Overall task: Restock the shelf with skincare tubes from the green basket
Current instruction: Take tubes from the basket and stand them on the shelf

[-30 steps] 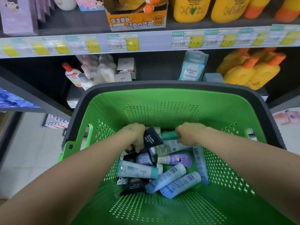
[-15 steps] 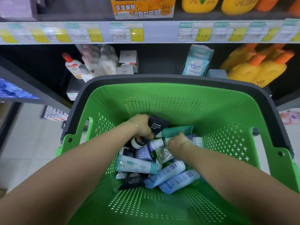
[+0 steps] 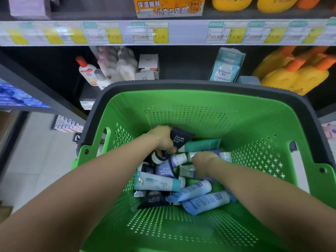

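basket: big green perforated plastic basket [image 3: 163, 239] with a dark grey rim, sitting right under me in front of the shelf
nearest tubes: two pale blue squeeze tubes [image 3: 205, 201] lying side by side on the basket floor, barcodes facing up, print too small to read
black one lying flat: small black tube [image 3: 154, 199], "Pure Fountain" printed on it, upside down from here
teal one: white-and-teal tube with a teal cap [image 3: 157, 182] on its side, touching the black and blue ones; its label is unreadable
right hand [image 3: 203, 160]: knuckles up, fingers dug down into the pile; honestly can't tell if it's got hold of anything
left hand [image 3: 162, 140]: wrapped around a black white-capped tube [image 3: 179, 140], flat end sticking up, reads "Pure Fountain 纯泉"
behind the hands: a green-teal tube [image 3: 201, 145] against the far wall
shelf: pale blue "Johnson's" packets [image 3: 225, 70], yellow bottles with orange caps [image 3: 294, 75], a white bottle with a red cap [image 3: 87, 71]
price strip [image 3: 160, 32]: yellow patches with ¥, digits too blurry
top shelf: orange display box [image 3: 169, 6], reads "保湿嫩肤"
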The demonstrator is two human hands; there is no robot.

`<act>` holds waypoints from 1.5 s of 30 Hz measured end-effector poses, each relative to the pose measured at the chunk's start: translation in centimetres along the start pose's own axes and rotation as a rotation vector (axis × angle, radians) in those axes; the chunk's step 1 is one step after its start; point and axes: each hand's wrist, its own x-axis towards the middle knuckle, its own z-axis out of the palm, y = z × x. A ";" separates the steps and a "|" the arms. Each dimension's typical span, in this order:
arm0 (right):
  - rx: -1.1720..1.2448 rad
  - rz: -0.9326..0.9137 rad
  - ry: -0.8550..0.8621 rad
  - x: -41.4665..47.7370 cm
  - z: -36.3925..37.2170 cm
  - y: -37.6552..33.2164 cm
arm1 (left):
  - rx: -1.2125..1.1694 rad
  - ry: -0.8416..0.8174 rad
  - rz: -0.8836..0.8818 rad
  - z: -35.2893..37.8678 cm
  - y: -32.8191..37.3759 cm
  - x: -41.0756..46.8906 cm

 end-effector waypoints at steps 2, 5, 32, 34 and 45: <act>0.111 -0.008 -0.027 -0.5 -1.2 0.9 | -0.050 -0.031 -0.032 -0.4 0.1 -0.3; 0.236 -0.004 -0.039 -1.3 -3.0 2.0 | -0.105 -0.069 -0.081 -0.9 0.2 -1.0; 1.006 -0.272 0.482 -14.5 -12.6 6.1 | -0.661 0.307 0.273 -8.5 1.2 -13.8; 1.012 -0.294 0.532 -16.2 -13.9 6.3 | -0.654 0.345 0.311 -9.4 1.4 -15.1; 0.982 -0.412 0.797 -24.3 -21.0 7.0 | -0.622 0.528 0.614 -15.8 4.9 -21.1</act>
